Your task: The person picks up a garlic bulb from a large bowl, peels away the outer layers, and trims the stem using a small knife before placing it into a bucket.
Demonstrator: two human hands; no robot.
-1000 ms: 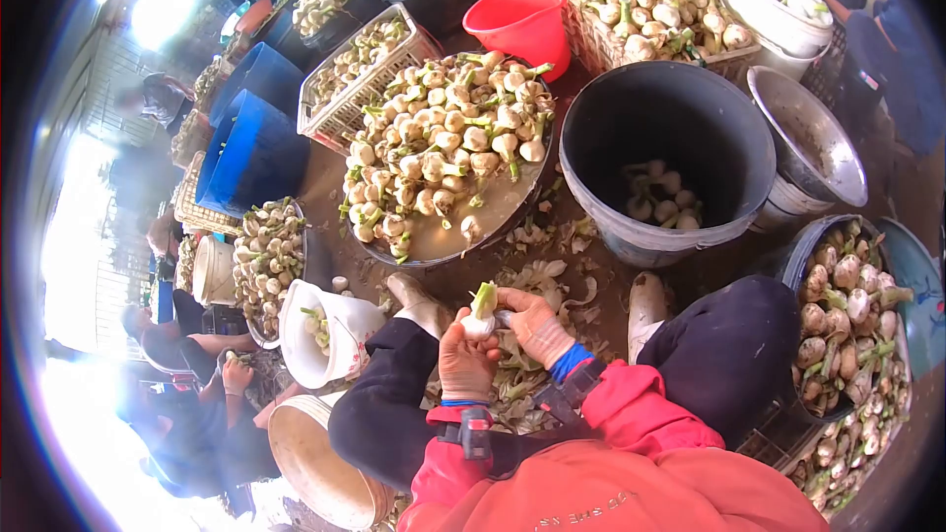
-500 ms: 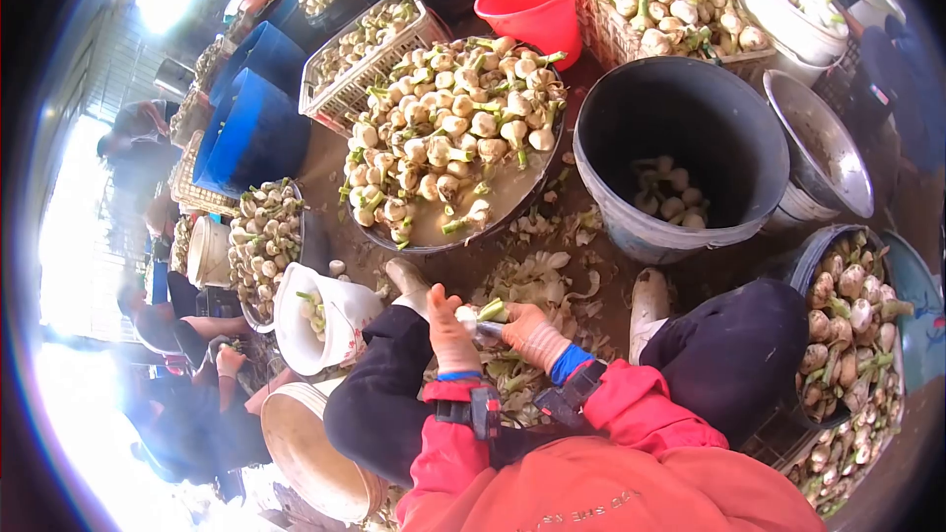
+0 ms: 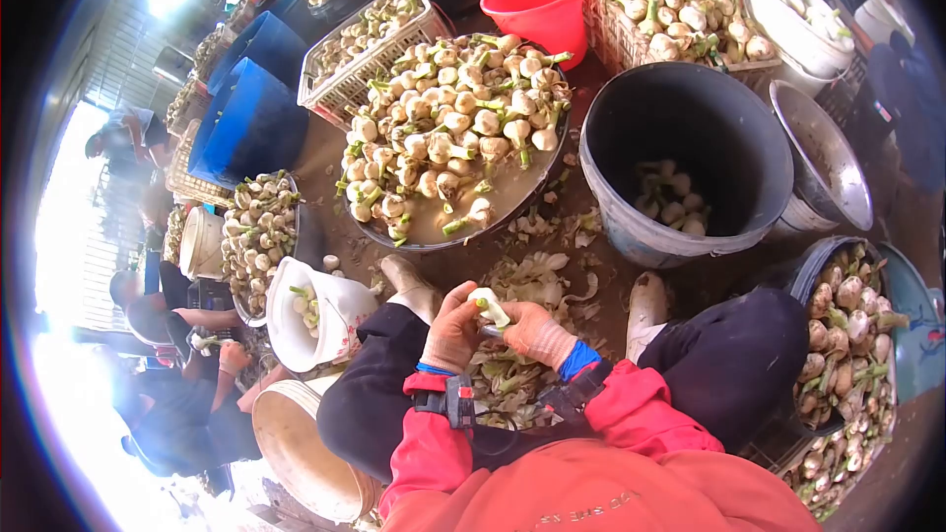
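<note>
Between my knees, my left hand [image 3: 452,331] is closed on a garlic bulb [image 3: 488,306] with a cut green stem end. The bulb is pale, and part of it is hidden by my fingers. Close beside it, my right hand [image 3: 539,336] is closed on a knife [image 3: 491,331]; only a short piece of its metal blade shows under the bulb. Both hands wear orange gloves. Below and beyond them, garlic peelings [image 3: 532,281] lie heaped on the floor.
A wide basin [image 3: 439,242] piled with garlic stands ahead. Right of it is a large dark bucket [image 3: 616,222] with several peeled bulbs inside. A white bucket [image 3: 345,307] and a beige bucket [image 3: 281,463] stand left, near a co-worker [image 3: 187,404]. A full tub [image 3: 803,281] sits right.
My left hand has closed round the garlic bulb, its fingers straighter before. The bulb has turned, its green stem no longer pointing towards my right hand. My hands are closer together.
</note>
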